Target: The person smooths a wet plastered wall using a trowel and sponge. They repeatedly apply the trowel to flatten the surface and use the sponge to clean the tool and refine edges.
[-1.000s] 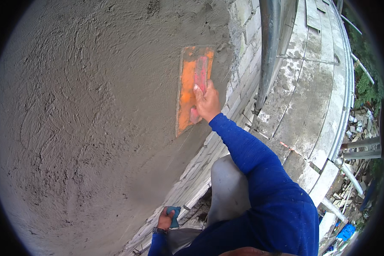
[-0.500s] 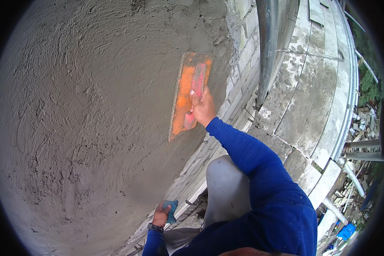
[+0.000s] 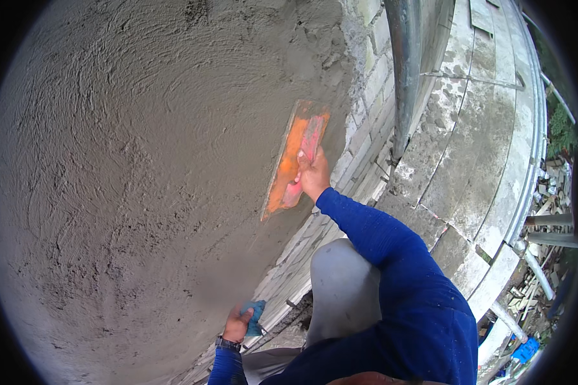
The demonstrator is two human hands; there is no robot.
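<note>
Head view: the right-hand grip (image 3: 313,174) is closed around the pink-red handle (image 3: 311,138) of an orange float (image 3: 293,138), the thumb laid along the handle and the other fingers curled behind it. The float is long and rectangular, smeared with grey, and slants from upper right to lower left over the right-hand part of the grey plaster (image 3: 141,160); whether its whole face lies flat on the surface I cannot tell. Lower down, the left-hand grip (image 3: 236,325) is wrapped around a teal item (image 3: 255,311), too small to identify, near the plaster's lower right margin; I cannot tell whether it touches the wall. A dark wristband (image 3: 228,344) circles that wrist, and a blue sleeve (image 3: 385,231) covers the right arm. Between the arms is a bent knee in light grey trousers (image 3: 343,282). The plaster, swirled and rough in places, ends at a strip of pale blocks (image 3: 369,122). Beyond that stands a metal pole (image 3: 403,70), and past it run weathered grey planks (image 3: 475,141), splashed with white. Farthest right are pale pipes (image 3: 538,273), scattered debris (image 3: 523,305), a bright blue object (image 3: 526,350) and some greenery (image 3: 564,131).
</note>
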